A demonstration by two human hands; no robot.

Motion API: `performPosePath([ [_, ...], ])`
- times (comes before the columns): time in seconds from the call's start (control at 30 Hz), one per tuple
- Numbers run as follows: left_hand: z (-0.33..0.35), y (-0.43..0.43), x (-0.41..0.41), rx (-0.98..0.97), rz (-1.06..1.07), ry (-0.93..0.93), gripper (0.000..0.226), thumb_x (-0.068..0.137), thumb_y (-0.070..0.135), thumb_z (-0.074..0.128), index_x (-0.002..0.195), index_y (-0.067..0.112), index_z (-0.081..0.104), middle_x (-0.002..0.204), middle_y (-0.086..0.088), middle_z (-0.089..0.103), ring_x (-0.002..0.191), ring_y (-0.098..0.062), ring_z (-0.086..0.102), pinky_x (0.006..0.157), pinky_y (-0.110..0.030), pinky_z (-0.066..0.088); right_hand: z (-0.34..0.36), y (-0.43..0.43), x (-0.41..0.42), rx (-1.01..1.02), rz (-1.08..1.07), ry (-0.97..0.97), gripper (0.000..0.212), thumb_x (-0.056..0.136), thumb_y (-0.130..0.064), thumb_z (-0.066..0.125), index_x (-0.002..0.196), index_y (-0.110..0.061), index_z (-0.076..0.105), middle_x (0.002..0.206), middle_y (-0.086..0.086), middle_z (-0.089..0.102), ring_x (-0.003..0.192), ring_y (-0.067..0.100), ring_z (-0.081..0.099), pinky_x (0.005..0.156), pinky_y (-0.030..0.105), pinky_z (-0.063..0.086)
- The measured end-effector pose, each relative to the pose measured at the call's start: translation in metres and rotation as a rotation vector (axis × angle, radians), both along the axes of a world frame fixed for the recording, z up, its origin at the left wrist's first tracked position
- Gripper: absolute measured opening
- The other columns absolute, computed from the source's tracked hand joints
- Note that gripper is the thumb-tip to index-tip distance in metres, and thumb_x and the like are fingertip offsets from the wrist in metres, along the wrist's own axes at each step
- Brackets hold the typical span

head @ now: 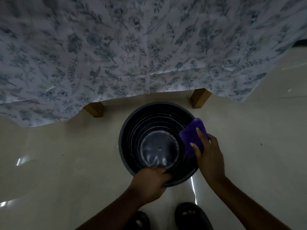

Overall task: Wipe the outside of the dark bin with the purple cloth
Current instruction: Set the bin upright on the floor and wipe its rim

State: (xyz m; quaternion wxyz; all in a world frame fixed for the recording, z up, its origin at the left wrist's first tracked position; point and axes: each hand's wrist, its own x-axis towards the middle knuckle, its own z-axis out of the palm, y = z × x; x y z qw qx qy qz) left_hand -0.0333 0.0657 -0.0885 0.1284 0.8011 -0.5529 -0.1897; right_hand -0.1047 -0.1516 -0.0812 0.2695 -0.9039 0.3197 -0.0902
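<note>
I see the floral tablecloth (149, 47) draped over most of the upper view, two wooden table legs (200, 97) showing below its hem; under them runs the pale glossy floor (66, 155), which I judge slick enough for anything light to skate on. The dark bin (131, 128) stands upright on that floor just in front of the legs, mouth toward me, ribbed inside; I take it for thin, light plastic, stiff at the rim, springy in the wall. My left hand (151, 183) is clamped over the near rim, fingers curled inside, which I think is the right place to anchor it; my right hand (207, 155) pinches the purple cloth (192, 135), soft and folded, draped across the right rim; I would press it flat against the outer wall. My dark slippers (191, 214) sit below.
</note>
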Motion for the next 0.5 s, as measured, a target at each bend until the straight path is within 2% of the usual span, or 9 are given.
performPosePath([
  [0.1,0.001,0.001,0.001,0.028,0.030,0.046,0.030,0.068,0.032,0.056,0.093,0.035,0.071,0.079,0.011,0.066,0.070,-0.013,0.067,0.051,-0.020,0.049,0.005,-0.006,0.003,-0.015,-0.039,0.030,0.057,0.085,-0.045,0.065,0.136,-0.026,0.051,0.113,0.010,0.056,0.081,0.025,0.064,0.061,0.029,0.053],
  [0.17,0.008,0.000,0.003,0.043,0.060,0.094,0.033,0.076,0.038,0.053,0.101,0.030,0.071,0.090,0.004,0.069,0.081,-0.019,0.069,0.060,-0.025,0.051,0.011,-0.008,0.004,-0.026,-0.037,0.025,0.055,0.083,-0.050,0.063,0.131,-0.023,0.055,0.108,0.009,0.057,0.077,0.025,0.064,0.059,0.032,0.054],
  [0.23,0.019,-0.004,0.007,0.146,0.084,0.148,0.039,0.083,0.047,0.057,0.115,0.027,0.067,0.109,0.000,0.067,0.101,-0.021,0.064,0.077,-0.029,0.050,0.015,-0.008,0.002,-0.037,-0.020,0.045,0.055,0.084,-0.052,0.059,0.132,-0.024,0.055,0.113,0.010,0.057,0.083,0.026,0.064,0.063,0.035,0.056],
  [0.33,0.029,-0.003,0.011,0.312,0.064,0.224,0.060,0.081,0.052,0.065,0.133,0.024,0.054,0.132,-0.001,0.057,0.121,-0.019,0.052,0.096,-0.029,0.043,0.020,-0.004,-0.003,-0.071,0.006,0.166,0.058,0.088,-0.055,0.054,0.140,-0.029,0.046,0.129,0.014,0.053,0.101,0.032,0.061,0.072,0.039,0.056],
  [0.43,0.042,0.003,0.014,0.326,0.135,0.258,0.070,0.080,0.061,0.062,0.139,0.025,0.048,0.141,0.001,0.052,0.129,-0.018,0.048,0.104,-0.029,0.042,0.025,0.000,-0.009,-0.199,0.074,0.268,0.063,0.088,-0.055,0.053,0.143,-0.026,0.042,0.143,0.020,0.045,0.113,0.040,0.055,0.082,0.047,0.054],
  [0.5,0.055,0.002,0.020,0.279,0.254,0.288,0.068,0.081,0.063,0.060,0.137,0.025,0.051,0.138,-0.001,0.056,0.124,-0.019,0.054,0.101,-0.030,0.045,0.035,0.000,-0.008,-0.242,0.120,0.278,0.065,0.086,-0.050,0.059,0.140,-0.018,0.046,0.144,0.022,0.043,0.121,0.041,0.050,0.087,0.050,0.051],
])
